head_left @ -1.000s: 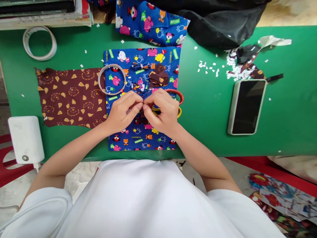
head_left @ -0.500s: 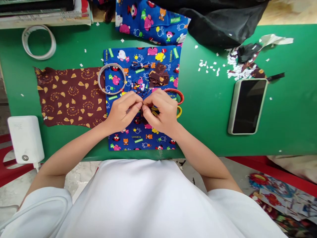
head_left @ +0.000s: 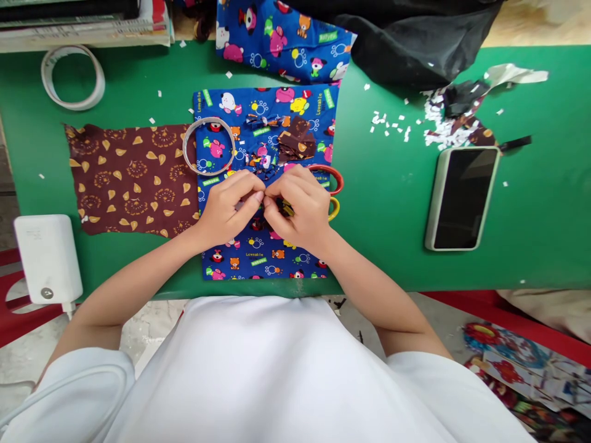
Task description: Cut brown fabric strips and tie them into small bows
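My left hand [head_left: 227,208] and my right hand [head_left: 300,209] meet fingertip to fingertip over a blue cartoon-print cloth [head_left: 258,258] on the green table [head_left: 383,209]. Both hands pinch a small dark fabric piece between them; most of it is hidden by the fingers. Just beyond the hands lie small folded fabric bits [head_left: 296,140] in brown and blue. A red ring [head_left: 333,177] and a yellow ring [head_left: 334,209] show from under my right hand. A roll of clear tape [head_left: 186,147] lies left of the fabric bits.
A brown patterned cloth [head_left: 129,178] lies to the left, a phone [head_left: 462,197] to the right. A white tape roll [head_left: 71,77] is at the back left, a white charger [head_left: 46,258] at the left edge. Paper scraps [head_left: 443,123], black fabric [head_left: 415,43] and more blue cloth [head_left: 281,43] are at the back.
The fingertips of both hands have shifted slightly down and left while working the small piece; nothing else has moved.
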Demonstrator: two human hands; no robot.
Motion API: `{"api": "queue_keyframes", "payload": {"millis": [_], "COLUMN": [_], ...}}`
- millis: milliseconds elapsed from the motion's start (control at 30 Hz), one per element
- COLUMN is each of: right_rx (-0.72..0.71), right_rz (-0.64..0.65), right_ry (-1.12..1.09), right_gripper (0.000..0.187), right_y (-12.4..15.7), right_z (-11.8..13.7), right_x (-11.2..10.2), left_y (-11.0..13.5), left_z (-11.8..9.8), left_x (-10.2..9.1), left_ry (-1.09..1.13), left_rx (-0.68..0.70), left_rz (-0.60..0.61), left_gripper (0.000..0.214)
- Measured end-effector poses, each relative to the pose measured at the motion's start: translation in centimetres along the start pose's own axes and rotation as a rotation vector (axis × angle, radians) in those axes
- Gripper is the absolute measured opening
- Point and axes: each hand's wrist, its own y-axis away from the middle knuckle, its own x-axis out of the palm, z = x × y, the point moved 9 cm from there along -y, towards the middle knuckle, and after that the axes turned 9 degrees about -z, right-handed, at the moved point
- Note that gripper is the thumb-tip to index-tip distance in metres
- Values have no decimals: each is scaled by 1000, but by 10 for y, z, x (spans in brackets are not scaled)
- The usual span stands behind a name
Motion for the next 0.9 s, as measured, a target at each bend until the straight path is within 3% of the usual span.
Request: {"api": "queue_keyframes", "payload": {"millis": [733,900], "right_rx": [40,125], "right_rz": [-1,-19], "right_ry": [-53,-81], "right_gripper": [14,15], "right_y": [-1,-4], "right_z": [-3,-8], "right_x": [-1,-6], "left_y": [1,1], "left_z": [4,13], "left_x": [0,-6], "left_ry": [-17,55], "left_rx": [-58,-144], "left_rz": [-2,-70], "left_gripper": [20,23]}}
